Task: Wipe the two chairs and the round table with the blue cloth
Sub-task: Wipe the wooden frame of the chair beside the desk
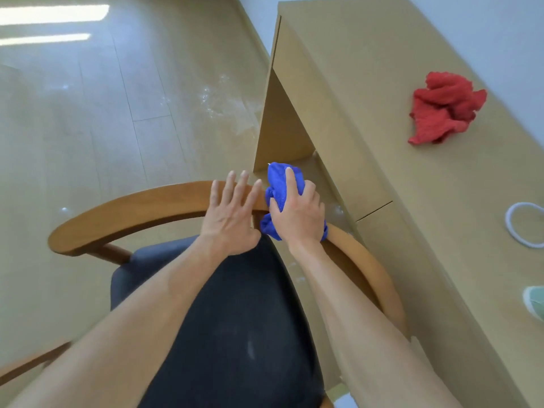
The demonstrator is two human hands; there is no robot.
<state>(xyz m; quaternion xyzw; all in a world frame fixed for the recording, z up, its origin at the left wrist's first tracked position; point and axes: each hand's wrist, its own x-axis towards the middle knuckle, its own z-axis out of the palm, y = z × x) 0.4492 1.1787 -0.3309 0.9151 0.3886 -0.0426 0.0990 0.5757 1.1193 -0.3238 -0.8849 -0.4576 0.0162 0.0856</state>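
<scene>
A chair with a curved wooden backrest rail and a dark padded seat stands directly below me. My right hand grips the bunched blue cloth and holds it against the rail at its far middle. My left hand lies beside it with fingers straight and spread, resting on the rail. Only this one chair is in view, and no round table shows.
A long light-wood desk runs along the right, close to the chair. On it lie a crumpled red cloth, a white ring and a pale green object at the frame edge. Wooden floor spreads left.
</scene>
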